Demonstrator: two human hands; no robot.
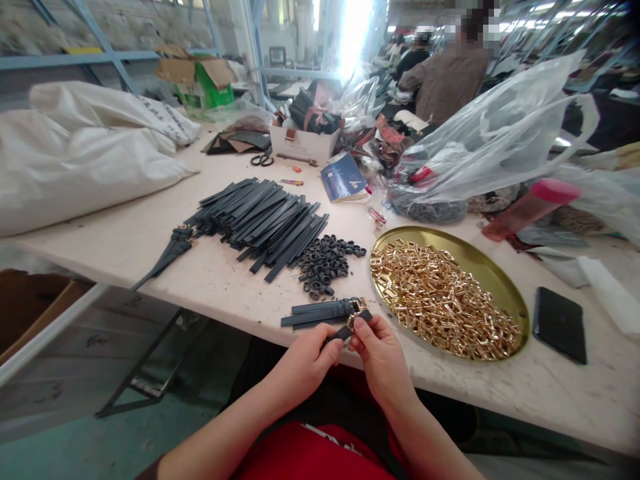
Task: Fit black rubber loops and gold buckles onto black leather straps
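The work in hand is at the near edge of the desk (235, 299), where 2 bare hands meet over 1 short dark strap (342, 333). The left hand (320, 353) pinches the strap between thumb and fingers; the right hand (376, 345) pinches its other end, thumb on top, close to a gold-coloured buckle (351, 321). The lower fingers of both hands are partly hidden, so I cannot tell how they sit.

Just beyond the hands lie a few buckled straps (320, 312), side by side. Farther up are a heap of small dark loops (326, 263) and a large pile of flat strips (265, 223). To the right, a round gold tray (493, 283) holds many loose buckles (445, 303), with a phone (560, 325) beside it.

The step in hand looks like fitting or adjusting the strap around its buckle; whether a loop is already on it is too small to tell. As I judge it, the next move calls for the left fingers to steady the strap while the right thumb presses the end snug, keeping the buckle square and the strap untwisted.
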